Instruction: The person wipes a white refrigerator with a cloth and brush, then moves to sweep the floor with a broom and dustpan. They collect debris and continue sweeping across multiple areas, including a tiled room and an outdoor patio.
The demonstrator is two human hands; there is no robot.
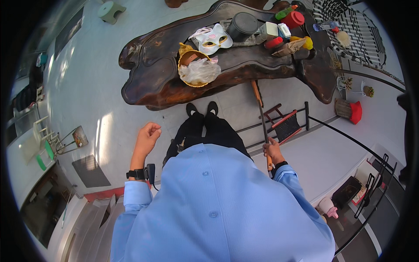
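Note:
My right hand [273,150] grips a long-handled brush [264,124] near the orange end of its dark shaft. Its narrow orange head with dark bristles [257,93] reaches to the front edge of a dark carved-wood table [150,78], where the far end is hidden. My left hand [149,137] hangs in the air left of my legs, fingers curled and holding nothing visible. On the table, a gold-rimmed oval piece [179,67] carries crumpled clear plastic [201,71]. Beside it lies a white cat mask [214,41].
A dark lidded canister [243,26], a red-lidded container [293,19] and a brown paper packet [288,46] crowd the table's right part. A small black-and-red folding seat [288,127] stands right of the brush. Further right are a woven chair [356,36] and a red-topped stump [343,109].

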